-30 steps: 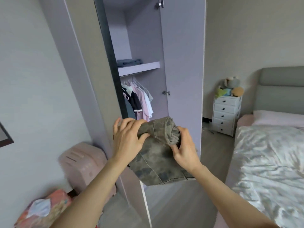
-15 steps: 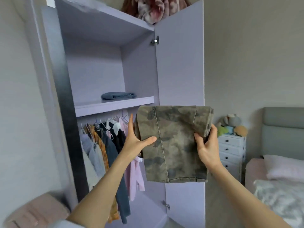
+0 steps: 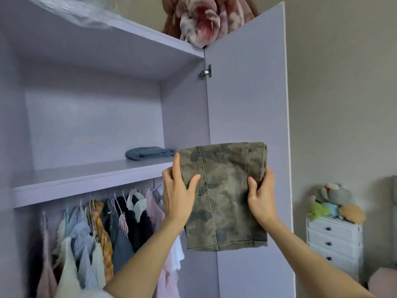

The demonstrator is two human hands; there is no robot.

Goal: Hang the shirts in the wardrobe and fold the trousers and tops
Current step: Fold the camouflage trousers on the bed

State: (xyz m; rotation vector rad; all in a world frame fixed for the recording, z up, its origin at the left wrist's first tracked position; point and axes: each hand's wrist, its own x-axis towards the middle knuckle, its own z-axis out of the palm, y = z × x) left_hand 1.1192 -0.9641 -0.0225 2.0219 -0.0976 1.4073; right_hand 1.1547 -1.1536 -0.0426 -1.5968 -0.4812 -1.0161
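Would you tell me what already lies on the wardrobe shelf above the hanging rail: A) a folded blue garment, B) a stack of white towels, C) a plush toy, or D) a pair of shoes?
A: a folded blue garment lies on the shelf, just left of the camouflage trousers that both hands hold up.
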